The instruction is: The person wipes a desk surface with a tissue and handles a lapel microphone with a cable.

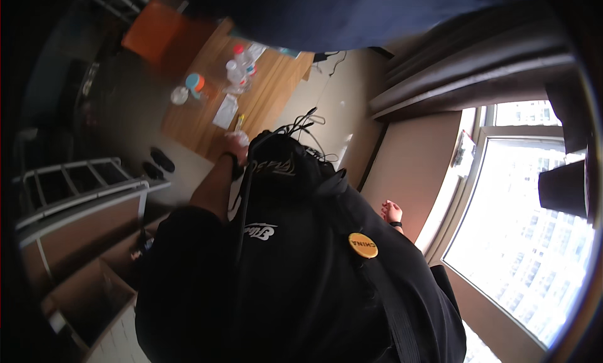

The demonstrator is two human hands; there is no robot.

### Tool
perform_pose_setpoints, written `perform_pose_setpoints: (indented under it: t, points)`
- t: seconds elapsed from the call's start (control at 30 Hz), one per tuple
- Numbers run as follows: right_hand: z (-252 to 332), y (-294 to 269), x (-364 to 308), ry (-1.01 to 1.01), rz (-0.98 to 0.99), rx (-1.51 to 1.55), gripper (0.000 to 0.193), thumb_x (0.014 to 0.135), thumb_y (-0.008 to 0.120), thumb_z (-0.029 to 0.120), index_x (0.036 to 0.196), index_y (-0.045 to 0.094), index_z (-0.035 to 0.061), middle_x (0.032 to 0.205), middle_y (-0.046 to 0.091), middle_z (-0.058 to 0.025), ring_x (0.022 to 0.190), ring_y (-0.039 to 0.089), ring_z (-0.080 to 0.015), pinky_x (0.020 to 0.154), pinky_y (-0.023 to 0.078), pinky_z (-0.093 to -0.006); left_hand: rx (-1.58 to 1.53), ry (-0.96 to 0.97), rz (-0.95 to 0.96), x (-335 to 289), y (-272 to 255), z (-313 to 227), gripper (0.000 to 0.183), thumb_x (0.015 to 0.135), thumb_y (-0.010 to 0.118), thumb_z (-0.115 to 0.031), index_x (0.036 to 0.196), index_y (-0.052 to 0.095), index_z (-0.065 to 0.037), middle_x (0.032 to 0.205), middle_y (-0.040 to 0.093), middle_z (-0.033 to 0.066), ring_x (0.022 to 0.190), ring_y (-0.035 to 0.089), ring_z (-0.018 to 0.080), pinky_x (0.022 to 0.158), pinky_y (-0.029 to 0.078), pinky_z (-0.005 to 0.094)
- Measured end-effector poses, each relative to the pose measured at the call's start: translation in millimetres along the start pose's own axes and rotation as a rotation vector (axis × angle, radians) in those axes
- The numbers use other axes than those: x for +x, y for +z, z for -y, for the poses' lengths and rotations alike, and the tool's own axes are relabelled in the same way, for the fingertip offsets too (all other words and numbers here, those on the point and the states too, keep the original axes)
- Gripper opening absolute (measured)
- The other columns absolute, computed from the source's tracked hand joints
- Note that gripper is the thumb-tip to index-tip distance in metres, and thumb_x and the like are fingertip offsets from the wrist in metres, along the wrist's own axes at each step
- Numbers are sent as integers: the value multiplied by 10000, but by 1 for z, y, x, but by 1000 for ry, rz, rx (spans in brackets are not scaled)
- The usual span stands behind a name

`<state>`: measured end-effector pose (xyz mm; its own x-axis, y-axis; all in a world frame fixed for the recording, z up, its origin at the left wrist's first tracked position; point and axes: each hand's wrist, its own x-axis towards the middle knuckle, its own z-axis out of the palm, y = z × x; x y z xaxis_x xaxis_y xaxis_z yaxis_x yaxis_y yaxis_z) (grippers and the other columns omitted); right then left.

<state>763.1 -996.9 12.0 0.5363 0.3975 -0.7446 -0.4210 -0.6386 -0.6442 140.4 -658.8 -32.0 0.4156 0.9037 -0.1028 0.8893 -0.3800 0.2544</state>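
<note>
My left hand (pixel 234 144) is at the near edge of the wooden table (pixel 270 89), its fingers closed and blurred. A pale patch shows at the fingertips; what it is I cannot make out. Just beyond lies a slim yellow object (pixel 240 120), possibly a pen, and a white sheet of paper (pixel 225 111). Farther along the table stand clear plastic bottles (pixel 236 74), one with a red cap. A container with an orange and blue top (pixel 195 82) stands to their left. Out to the right, my right hand (pixel 392 212) hangs beside my body, fingers loosely curled, nothing visible in it.
An orange chair (pixel 160 36) is at the table's far left. Dark cables (pixel 304 127) stand up in front of my chest. A white metal frame (pixel 81 187) is on the left, with dark shoes (pixel 160 159) on the floor nearby. Right are a bright window (pixel 521 225) and dark curtain (pixel 477 61).
</note>
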Motion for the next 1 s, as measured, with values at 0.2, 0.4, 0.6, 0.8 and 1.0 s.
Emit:
perform_pose_setpoints:
  t: [0.2, 0.4, 0.6, 0.8, 1.0]
  points:
    - [13, 11, -21, 36, -2, -103, 162, 960, 621, 161, 1027, 639, 15, 820, 666, -69, 559, 560, -132, 444, 426, -268, -295, 36, -50, -10, -6, 26, 228, 743, 621, -252, 905, 654, -94, 996, 636, 147, 966, 606, 363, 869, 493, 456]
    - [59, 75, -44, 5, 23, -280, 155, 961, 618, 157, 1009, 648, 13, 825, 678, -73, 590, 582, -128, 463, 439, -265, -851, -120, 65, -3, 4, 7, 470, 783, 741, -181, 1233, 642, -91, 1270, 564, 138, 1176, 565, 329, 1003, 469, 397]
    - [116, 169, -99, -531, 130, -688, 197, 925, 553, 85, 1021, 693, -15, 840, 723, -89, 686, 663, -153, 634, 540, -275, -515, 28, -277, -4, -30, 23, 594, 663, 639, -8, 1250, 604, -91, 1283, 520, 130, 1192, 500, 382, 1026, 421, 459]
    - [153, 209, -141, -703, 164, -1068, 166, 896, 580, 84, 987, 701, 15, 836, 738, -117, 771, 721, -204, 718, 572, -311, -473, 49, -389, -16, -43, 44, 473, 671, 634, -4, 1140, 639, -63, 1233, 545, 146, 1116, 523, 388, 950, 458, 461]
    - [186, 249, -120, -845, 185, -1140, 179, 907, 573, 135, 987, 708, 47, 827, 746, -106, 765, 725, -202, 701, 565, -316, -385, 105, -333, -66, -30, 66, 305, 882, 655, -173, 1159, 634, -44, 1263, 581, 170, 1200, 548, 349, 973, 475, 432]
